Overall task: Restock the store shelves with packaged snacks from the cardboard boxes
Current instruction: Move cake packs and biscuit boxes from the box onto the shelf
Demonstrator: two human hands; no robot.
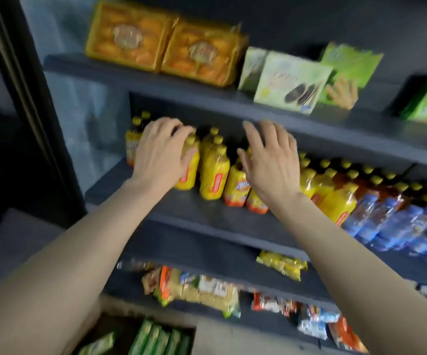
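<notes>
Standing upright on the middle shelf point(207, 216), the yellow-labelled bottles point(213, 172) are what both hands are working on, so their long axis runs straight up, with the yellow caps toward the shelf above. Taking that bottle cluster as the landmark, the left hand point(160, 155) lies on its left end, fingers curled over the caps and shoulder of the leftmost front bottle, thumb down its side; this grip looks like a loose hold on the bottle. The right hand point(271, 160) is over the right end of the cluster, fingers spread and fairly straight, palm toward the bottles, touching or just short of them; blur hides which. Neither hand carries a snack pack.

The bottles are plump plastic with yellow wrap, an orange-red band near the base and dark liquid showing at the neck; several at the right end lean. My guess is that the hands are straightening or pushing this row back.

Right of the cluster, more such bottles run into blue-wrapped bottles point(396, 226). Above it, orange biscuit packs point(161, 44) and pale green boxes point(291, 80) stand on the upper shelf. Below it lie mixed snack bags point(202, 290). Farther below, toward the left, an open cardboard box point(120, 321) holds green packs point(158, 339), the stock yet to be shelved.
</notes>
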